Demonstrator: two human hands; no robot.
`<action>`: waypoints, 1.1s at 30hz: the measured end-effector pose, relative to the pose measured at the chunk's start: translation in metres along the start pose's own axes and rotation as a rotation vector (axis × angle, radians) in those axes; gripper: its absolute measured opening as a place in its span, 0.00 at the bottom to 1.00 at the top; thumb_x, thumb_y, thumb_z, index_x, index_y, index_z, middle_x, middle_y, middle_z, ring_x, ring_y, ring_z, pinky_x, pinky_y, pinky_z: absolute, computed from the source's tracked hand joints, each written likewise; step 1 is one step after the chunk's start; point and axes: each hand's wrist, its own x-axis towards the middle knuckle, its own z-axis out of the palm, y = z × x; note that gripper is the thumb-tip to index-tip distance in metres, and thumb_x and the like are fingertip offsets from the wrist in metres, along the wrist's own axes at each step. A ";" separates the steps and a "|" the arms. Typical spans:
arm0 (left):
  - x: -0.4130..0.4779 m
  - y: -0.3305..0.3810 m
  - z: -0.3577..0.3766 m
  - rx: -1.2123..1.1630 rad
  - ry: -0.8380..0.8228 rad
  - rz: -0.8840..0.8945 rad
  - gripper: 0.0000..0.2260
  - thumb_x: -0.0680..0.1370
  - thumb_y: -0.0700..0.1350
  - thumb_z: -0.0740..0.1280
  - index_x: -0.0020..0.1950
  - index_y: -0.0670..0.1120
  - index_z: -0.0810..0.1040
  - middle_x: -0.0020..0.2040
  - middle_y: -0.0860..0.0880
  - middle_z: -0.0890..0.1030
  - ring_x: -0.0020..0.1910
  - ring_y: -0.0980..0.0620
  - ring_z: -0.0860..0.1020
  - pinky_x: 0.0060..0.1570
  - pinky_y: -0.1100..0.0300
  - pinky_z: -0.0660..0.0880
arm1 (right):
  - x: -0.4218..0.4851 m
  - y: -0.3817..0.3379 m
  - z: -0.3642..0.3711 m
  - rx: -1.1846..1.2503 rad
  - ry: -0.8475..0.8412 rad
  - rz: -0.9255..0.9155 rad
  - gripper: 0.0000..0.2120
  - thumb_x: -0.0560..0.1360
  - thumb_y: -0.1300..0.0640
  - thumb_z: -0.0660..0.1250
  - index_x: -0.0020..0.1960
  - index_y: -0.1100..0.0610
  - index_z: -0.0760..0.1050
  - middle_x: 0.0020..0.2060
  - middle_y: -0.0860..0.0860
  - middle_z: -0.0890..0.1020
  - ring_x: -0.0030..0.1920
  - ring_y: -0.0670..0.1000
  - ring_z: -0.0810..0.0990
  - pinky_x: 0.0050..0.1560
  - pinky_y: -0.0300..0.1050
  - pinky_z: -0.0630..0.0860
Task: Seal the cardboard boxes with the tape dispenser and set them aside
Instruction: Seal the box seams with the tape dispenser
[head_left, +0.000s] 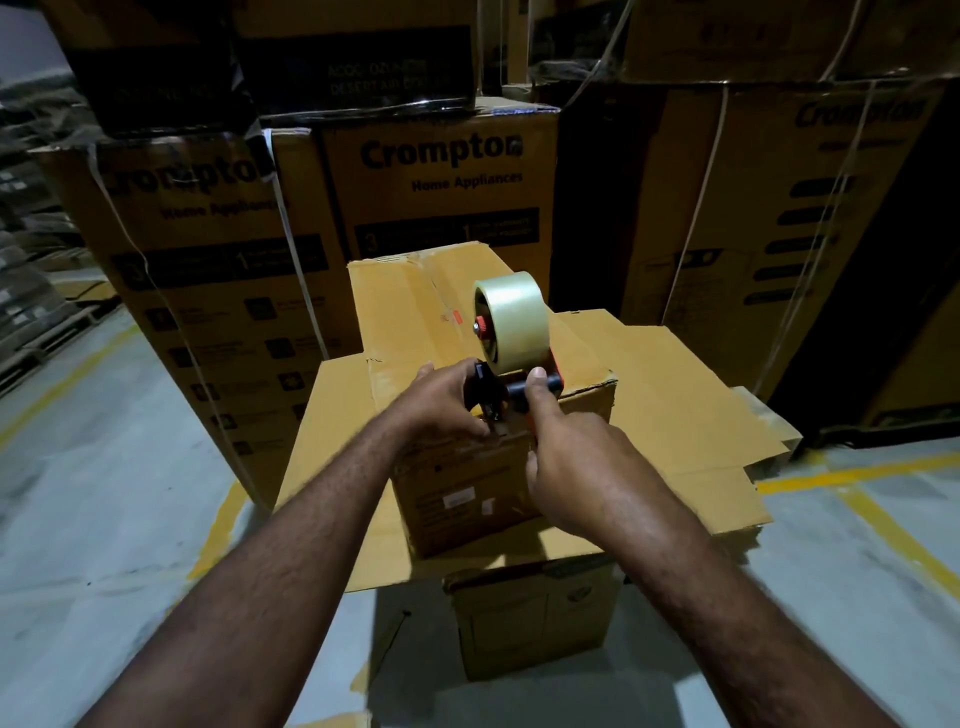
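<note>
Atop box | right hand grips tape dispenser | left hand pinches front

Stacked cartons close behind box

Brown cardboard box, flaps closed, on flattened cardboard sheets. Orange-and-black tape dispenser with a clear roll stands upright at its near top edge.

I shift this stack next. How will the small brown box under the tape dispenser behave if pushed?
The small brown cardboard box likely slides easily on the flat cardboard sheets beneath. Those overhang the lower brown cardboard box, so the pile might tip.
</note>
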 end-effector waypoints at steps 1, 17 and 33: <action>0.000 0.000 -0.001 0.001 -0.012 0.002 0.29 0.72 0.42 0.77 0.70 0.51 0.70 0.59 0.57 0.75 0.61 0.57 0.65 0.78 0.41 0.50 | -0.002 0.000 0.001 0.002 0.001 -0.012 0.44 0.81 0.57 0.63 0.79 0.45 0.32 0.49 0.52 0.78 0.45 0.51 0.79 0.39 0.47 0.77; 0.012 -0.020 0.005 0.205 -0.046 0.104 0.19 0.77 0.48 0.74 0.68 0.50 0.77 0.75 0.48 0.73 0.75 0.43 0.67 0.78 0.39 0.46 | -0.031 0.017 0.010 0.022 0.022 -0.045 0.42 0.82 0.55 0.61 0.78 0.44 0.29 0.47 0.50 0.75 0.39 0.45 0.74 0.36 0.40 0.71; -0.001 -0.001 0.003 0.411 -0.123 0.225 0.23 0.79 0.37 0.68 0.72 0.55 0.73 0.79 0.53 0.64 0.81 0.50 0.53 0.78 0.37 0.40 | -0.069 0.029 0.024 0.043 -0.057 0.028 0.43 0.83 0.56 0.59 0.76 0.42 0.24 0.57 0.53 0.74 0.44 0.48 0.75 0.40 0.42 0.72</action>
